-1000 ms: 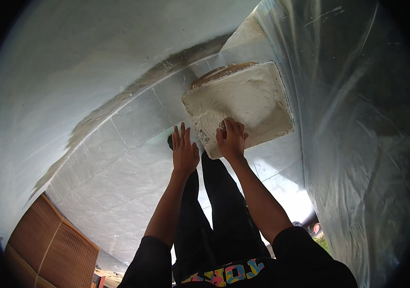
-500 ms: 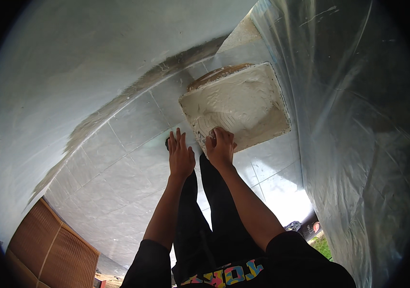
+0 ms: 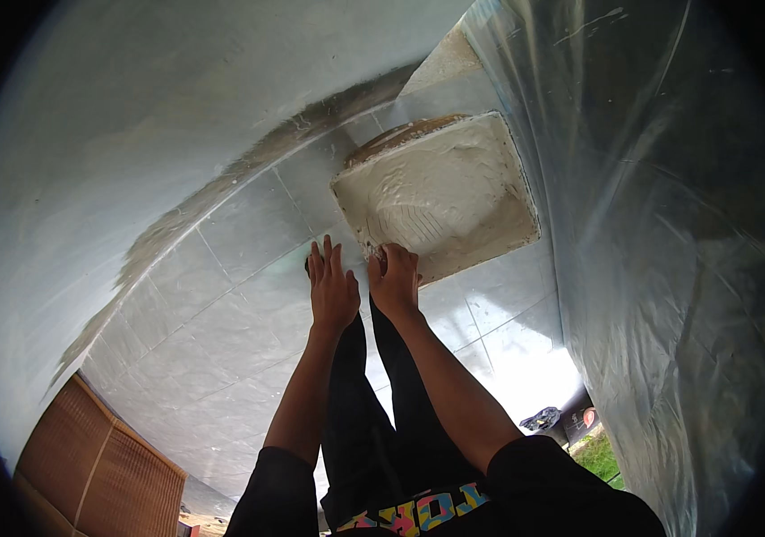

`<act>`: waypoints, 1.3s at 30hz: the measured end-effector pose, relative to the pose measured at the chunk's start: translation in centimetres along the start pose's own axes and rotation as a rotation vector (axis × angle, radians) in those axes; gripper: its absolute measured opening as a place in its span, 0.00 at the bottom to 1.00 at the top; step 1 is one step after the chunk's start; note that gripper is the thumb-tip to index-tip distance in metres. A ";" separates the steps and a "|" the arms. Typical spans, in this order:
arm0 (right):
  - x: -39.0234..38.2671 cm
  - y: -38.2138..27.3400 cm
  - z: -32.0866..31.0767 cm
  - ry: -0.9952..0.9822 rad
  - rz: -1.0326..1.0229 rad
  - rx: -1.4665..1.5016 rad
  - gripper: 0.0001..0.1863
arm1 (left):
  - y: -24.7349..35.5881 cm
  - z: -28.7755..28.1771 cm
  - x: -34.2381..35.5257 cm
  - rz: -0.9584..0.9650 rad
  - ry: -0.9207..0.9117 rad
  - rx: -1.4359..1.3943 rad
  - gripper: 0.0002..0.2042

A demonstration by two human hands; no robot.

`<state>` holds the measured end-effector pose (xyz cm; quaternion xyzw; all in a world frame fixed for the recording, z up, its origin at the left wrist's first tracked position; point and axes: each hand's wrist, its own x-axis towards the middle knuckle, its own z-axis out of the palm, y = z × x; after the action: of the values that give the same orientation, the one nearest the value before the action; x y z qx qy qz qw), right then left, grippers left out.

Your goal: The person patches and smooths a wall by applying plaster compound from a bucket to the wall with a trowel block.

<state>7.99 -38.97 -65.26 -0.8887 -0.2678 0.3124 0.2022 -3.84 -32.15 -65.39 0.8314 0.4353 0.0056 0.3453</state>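
In front of me is a square, shallow tray (image 3: 525,242) spread with thick off-white paste (image 3: 440,183), its surface marked by curved ridges near the left side. My right hand (image 3: 395,279) is at the tray's near-left corner with its fingers curled in. Whitish smears show by its fingertips, and what they hold, if anything, is hidden. My left hand (image 3: 335,291) is held just left of it, palm down, fingers stretched out and holding nothing. It is apart from the tray, over the tiled floor.
A brown rounded support (image 3: 400,139) shows under the tray's far edge. Clear plastic sheeting (image 3: 660,268) hangs along the right. A pale wall (image 3: 176,107) with a rough grey lower band curves on the left, above grey floor tiles (image 3: 212,331). A brown woven panel (image 3: 100,465) stands lower left.
My right hand has moved left and slightly toward me, from over the tray's near edge to its corner. Ridged marks in the paste show more plainly. My left hand has shifted slightly left.
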 end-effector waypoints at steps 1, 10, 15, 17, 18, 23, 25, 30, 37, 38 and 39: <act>0.2 0.2 -0.2 0.001 0.001 -0.001 0.21 | 0.0 0.0 0.0 0.005 0.001 0.002 0.28; 4.2 0.6 -3.5 0.170 0.380 -0.112 0.22 | -0.4 0.1 -0.3 -0.008 -0.004 -0.002 0.28; 1.9 -2.4 -0.4 0.144 0.326 -0.034 0.22 | -0.5 -1.0 -1.2 -0.010 0.001 0.016 0.28; 2.9 0.5 -0.7 0.215 0.233 0.340 0.21 | 0.7 -1.2 -0.6 0.020 0.012 -0.013 0.28; 2.9 0.3 -1.3 0.205 0.301 0.419 0.19 | 0.6 -1.8 -0.8 0.016 0.010 -0.004 0.28; 2.1 -1.8 -9.4 -0.259 0.502 1.542 0.27 | 0.9 -6.4 -1.3 0.012 0.083 0.001 0.29; 1.4 -3.7 -13.7 -0.374 0.437 1.643 0.30 | 2.7 -8.7 -0.9 0.030 0.121 -0.008 0.29; 0.8 -8.5 -21.6 -0.458 0.243 1.771 0.30 | 9.1 -14.9 1.6 0.152 0.226 -0.061 0.29; 0.7 -18.4 -30.2 -0.590 -0.143 1.911 0.30 | 16.5 -28.1 4.8 0.373 0.483 0.016 0.30; 0.8 -20.1 -31.5 -0.566 -0.164 1.930 0.29 | 17.7 -30.3 5.1 0.399 0.522 0.028 0.30; 0.7 -21.6 -32.8 -0.586 -0.215 1.928 0.29 | 18.7 -32.3 5.1 0.418 0.562 0.043 0.30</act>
<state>22.66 -28.07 -30.48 -0.2062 -0.0192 0.5814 0.7868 2.79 -17.19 -31.46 0.8755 0.3337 0.2960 0.1859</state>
